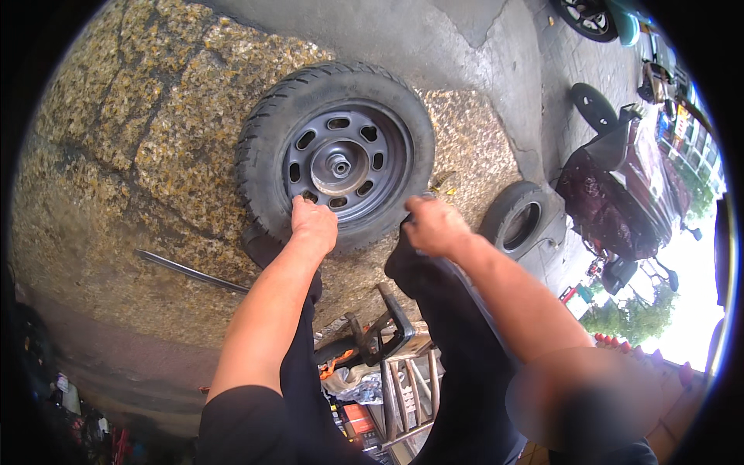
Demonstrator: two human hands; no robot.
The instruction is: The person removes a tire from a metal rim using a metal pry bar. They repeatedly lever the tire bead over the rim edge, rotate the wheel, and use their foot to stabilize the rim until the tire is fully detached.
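While pebbled ground (178, 116) spreads beneath and around the wheel (339, 166), a maroon scooter (628, 186) stands well to the right of it. Your dark-trousered legs (473, 364) reach up to the wheel's near side. The wheel itself lies with its hub facing up at you, a black treaded tyre around a slotted grey rim. Right of the wheel, and apart from it, is a smaller loose tyre (498, 215). A thin metal bar (190, 270) lies on the ground, left of the wheel and toward you. Your left hand (314, 225) is over the wheel's near edge, fingers bent down at the rim; I cannot tell whether that grip is clasping it. Your right hand (435, 225) is at the wheel's near right edge with fingers curled in; whether this grip holds anything, I cannot tell. A small yellow thing (443, 186) sits just beside the wheel's right side.
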